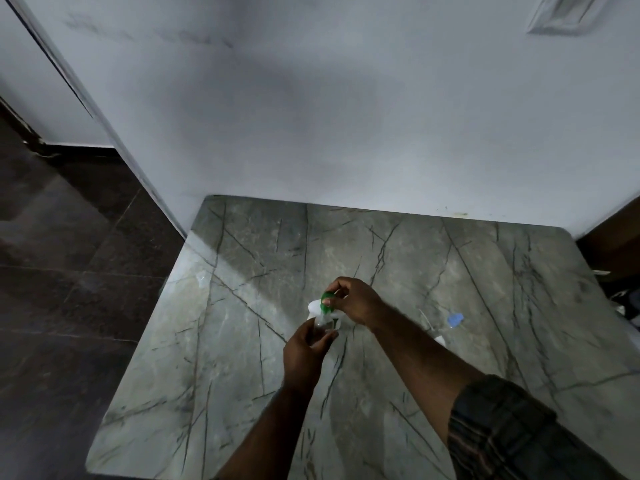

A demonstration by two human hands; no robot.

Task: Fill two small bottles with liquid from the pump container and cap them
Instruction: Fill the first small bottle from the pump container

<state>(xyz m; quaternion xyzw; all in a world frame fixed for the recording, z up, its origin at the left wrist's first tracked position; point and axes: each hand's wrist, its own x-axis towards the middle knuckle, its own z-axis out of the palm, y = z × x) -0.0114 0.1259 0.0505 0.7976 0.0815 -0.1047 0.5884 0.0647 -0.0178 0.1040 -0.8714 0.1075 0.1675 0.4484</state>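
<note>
A white pump container [316, 307] with a green pump head [326, 302] stands near the middle of the grey marble table [242, 341]. My right hand [356, 301] rests on top of the green pump head, fingers curled over it. My left hand [306, 355] grips a small clear bottle [323, 326] held right under the pump's spout. To the right on the table lie a blue cap [455, 319] and a second small clear bottle [431, 325], partly hidden behind my right forearm.
The table stands against a pale wall at its far edge. Dark tiled floor [69, 271] lies to the left of the table. Some dark items sit past the table's right edge [620, 296].
</note>
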